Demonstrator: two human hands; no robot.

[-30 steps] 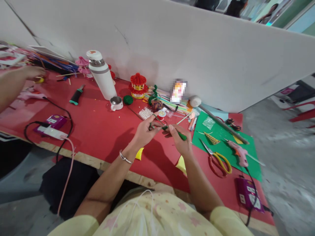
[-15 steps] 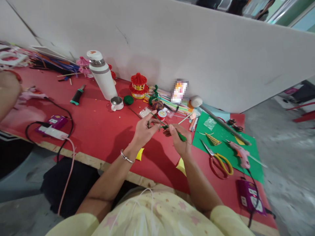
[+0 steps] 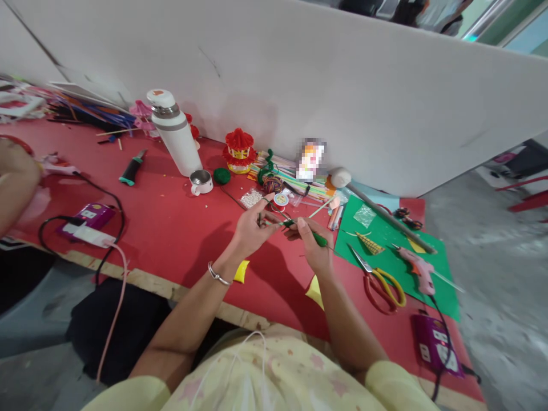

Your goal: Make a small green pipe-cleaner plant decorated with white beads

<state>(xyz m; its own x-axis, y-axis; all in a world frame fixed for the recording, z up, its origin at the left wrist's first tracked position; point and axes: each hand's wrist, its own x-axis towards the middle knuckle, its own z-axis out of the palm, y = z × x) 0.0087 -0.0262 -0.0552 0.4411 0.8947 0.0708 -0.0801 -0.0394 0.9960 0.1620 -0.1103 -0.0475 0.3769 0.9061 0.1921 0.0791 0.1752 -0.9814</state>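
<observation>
Dark green yarn (image 3: 233, 199) runs from a small green ball (image 3: 221, 176) to my left hand (image 3: 256, 224), whose thumb and fingers pinch it and a small green crocheted piece (image 3: 288, 224). In my right hand (image 3: 312, 238) is a crochet hook with a green handle (image 3: 319, 239), its front end meeting the green piece between both hands. The hook's tip is too small to make out. Just beyond my fingers lie a bag of white beads (image 3: 251, 198) and a red-and-white spool (image 3: 280, 201).
A white flask (image 3: 175, 134) and a cup (image 3: 201, 182) stand at the back left, beside a red paper lantern (image 3: 238, 151). At right are scissors (image 3: 377, 279), a pink glue gun (image 3: 415, 268) and a purple power box (image 3: 436, 345). Another person's arm (image 3: 17, 177) rests at far left.
Both hands stay close together at nearly the same place, still holding the yarn and hook. The view has shifted slightly, and the other person's arm at left has moved a little.
</observation>
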